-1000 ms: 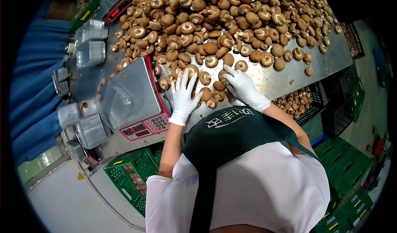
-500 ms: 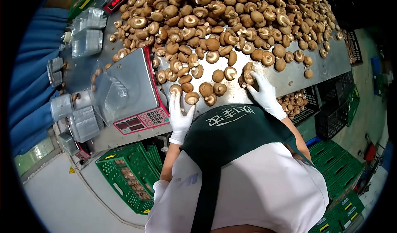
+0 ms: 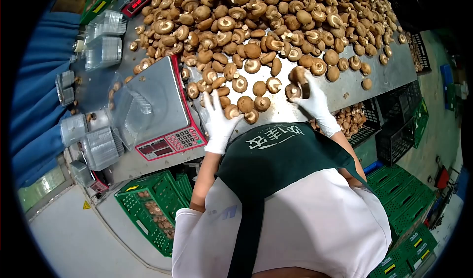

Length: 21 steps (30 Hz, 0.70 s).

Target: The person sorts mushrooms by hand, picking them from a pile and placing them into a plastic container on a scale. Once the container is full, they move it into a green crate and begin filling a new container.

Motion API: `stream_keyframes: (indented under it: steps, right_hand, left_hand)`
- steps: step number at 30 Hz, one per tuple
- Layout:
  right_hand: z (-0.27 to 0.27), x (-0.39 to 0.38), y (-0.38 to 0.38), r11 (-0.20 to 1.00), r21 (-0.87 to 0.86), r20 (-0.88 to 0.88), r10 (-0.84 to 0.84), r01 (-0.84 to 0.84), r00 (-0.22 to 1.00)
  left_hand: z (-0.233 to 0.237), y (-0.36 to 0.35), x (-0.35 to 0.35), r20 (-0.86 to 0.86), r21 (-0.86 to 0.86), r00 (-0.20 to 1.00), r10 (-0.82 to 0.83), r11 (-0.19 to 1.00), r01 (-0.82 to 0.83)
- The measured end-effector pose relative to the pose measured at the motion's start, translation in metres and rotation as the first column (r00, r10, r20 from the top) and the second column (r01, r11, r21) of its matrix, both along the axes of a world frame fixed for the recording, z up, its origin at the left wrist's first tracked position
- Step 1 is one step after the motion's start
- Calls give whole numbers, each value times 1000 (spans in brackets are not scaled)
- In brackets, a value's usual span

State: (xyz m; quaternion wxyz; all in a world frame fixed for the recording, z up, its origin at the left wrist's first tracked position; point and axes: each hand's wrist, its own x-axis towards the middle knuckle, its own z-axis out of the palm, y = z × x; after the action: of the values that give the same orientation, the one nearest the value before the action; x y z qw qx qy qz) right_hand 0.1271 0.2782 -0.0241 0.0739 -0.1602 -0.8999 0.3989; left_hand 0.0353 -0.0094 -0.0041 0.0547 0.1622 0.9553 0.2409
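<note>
Both my hands wear white gloves. My left hand point(image 3: 219, 122) has its fingers spread against the near edge of a loose group of shiitake mushrooms; its thumb is by a shiitake mushroom point(image 3: 231, 111) lying stem up. My right hand point(image 3: 315, 107) curls around two shiitakes, a brown-capped one point(image 3: 298, 75) at the fingers and another point(image 3: 292, 90) above the thumb. Between the hands, more shiitakes point(image 3: 245, 104) lie on the metal table point(image 3: 281, 114). A large heap of shiitakes point(image 3: 276, 17) covers the far side.
Left of my left hand is a red-framed scale point(image 3: 160, 100) with a clear plastic tray on its plate. Stacked clear trays point(image 3: 102, 147) stand further left. Green crates point(image 3: 148, 214) are below the table, and a black crate with mushrooms point(image 3: 363, 125) is at the right.
My left hand has shifted slightly right, with its fingers spreading over the mushrooms. Mushrooms at my right hand have turned and separated a little, one now higher.
</note>
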Motion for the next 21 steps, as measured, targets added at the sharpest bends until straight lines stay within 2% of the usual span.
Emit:
stream_keyframes:
  steps: [1, 2, 3, 6, 8, 9, 10, 11, 12, 13, 14, 15, 16, 18, 19, 21]
  right_hand:
    - [2, -3, -6, 997, -53, 7, 54, -54, 999]
    - [-5, -7, -12, 987, 29, -63, 162, -161, 985]
    - [-4, -8, -16, 975, 73, 35, 207, -209, 978]
    - [3, -13, -25, 971, 128, -30, 209, -203, 978]
    - [15, -15, -29, 925, 356, -192, 215, -137, 957]
    - [16, -16, -32, 926, 353, -191, 214, -137, 958]
    - [17, -17, -36, 884, 361, -119, 358, -295, 926]
    - [18, -19, -40, 821, 357, -49, 494, -446, 868]
    - [21, -23, -47, 754, 381, -13, 582, -534, 813]
    - [12, -27, -57, 705, 477, -21, 606, -525, 795]
    - [4, -30, -66, 681, 499, 49, 595, -536, 802]
    - [-1, -33, -70, 653, 521, 121, 581, -550, 805]
    - [1, -36, -71, 650, 520, 121, 586, -554, 801]
    - [7, -44, -69, 722, 279, 293, 564, -633, 772]
    - [9, -44, -67, 716, 282, 290, 571, -639, 768]
    - [13, -36, -60, 864, -39, -94, 498, -503, 862]
  left_hand:
    - [0, 6, 0, 81, 88, 997, -14, 996, 7]
    - [-2, 7, -3, 91, 100, 994, -57, 994, 48]
    - [-4, 8, -5, 103, 112, 990, -100, 990, 88]
    - [1, -2, -2, 178, 186, 976, -125, 978, 92]
    - [5, -9, 2, 162, 222, 978, -133, 970, 95]
    - [8, -13, 5, 147, 259, 979, -141, 961, 99]
    - [13, -16, 7, 79, 323, 986, -148, 939, 115]
    - [11, -21, 10, 82, 319, 986, -146, 941, 113]
    - [7, -27, 12, 27, 326, 996, -90, 942, 76]
    - [5, -32, 13, -28, 334, 999, -32, 942, 39]
    - [11, -32, 14, -33, 341, 999, 33, 940, -20]
    - [10, -34, 13, -64, 259, 996, 61, 965, -42]
    - [11, -33, 11, -65, 190, 995, 70, 980, -56]
    - [12, -29, 7, -47, 42, 995, 85, 996, -83]
    - [10, -26, 7, -26, -36, 996, 90, 995, -91]
    - [9, -22, 3, 142, -137, 982, 126, 985, -106]
